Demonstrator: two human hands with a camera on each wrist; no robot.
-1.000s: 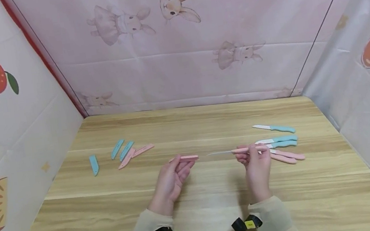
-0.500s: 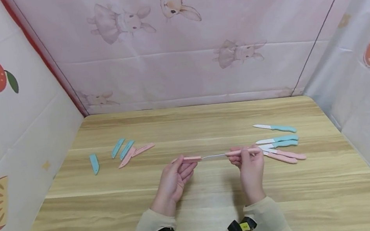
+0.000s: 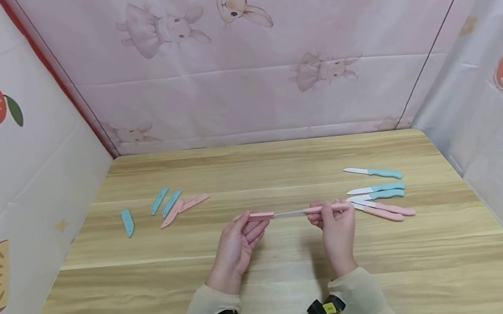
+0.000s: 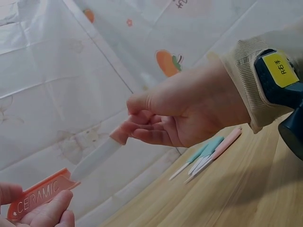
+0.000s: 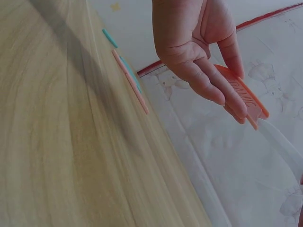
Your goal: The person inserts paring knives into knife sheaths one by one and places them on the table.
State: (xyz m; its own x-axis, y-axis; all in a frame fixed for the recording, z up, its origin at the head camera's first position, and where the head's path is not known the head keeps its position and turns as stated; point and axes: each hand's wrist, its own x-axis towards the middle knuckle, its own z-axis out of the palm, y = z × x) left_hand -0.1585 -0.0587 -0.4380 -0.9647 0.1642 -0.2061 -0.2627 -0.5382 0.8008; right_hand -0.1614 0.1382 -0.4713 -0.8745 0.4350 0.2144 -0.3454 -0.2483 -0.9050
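Note:
Between thumb and fingers, my left hand (image 3: 235, 245) pinches a pink knife sheath (image 3: 261, 216), marked CERAMIC in the left wrist view. My right hand (image 3: 338, 238) holds a pink-handled knife (image 3: 290, 213) by its handle, the white blade pointing left. In the left wrist view the blade (image 4: 97, 158) meets the mouth of the sheath (image 4: 40, 194), its tip at or just inside the opening. Most of the blade shows between the two hands. The right wrist view has the same sheath (image 5: 244, 94) in the left fingers, while the knife handle lies almost wholly outside that view.
Blue-handled knives (image 3: 384, 174) and pink-handled knives (image 3: 396, 208) lie unsheathed on the right of the wooden table (image 3: 272, 304). Blue sheaths (image 3: 128, 223) and pink sheaths (image 3: 194, 203) lie at the left. Printed cloth walls (image 3: 245, 109) stand at the back and sides.
My right hand has moved left with the knife, bringing the blade from apart to the sheath's mouth. My left hand has shifted slightly right with the sheath.

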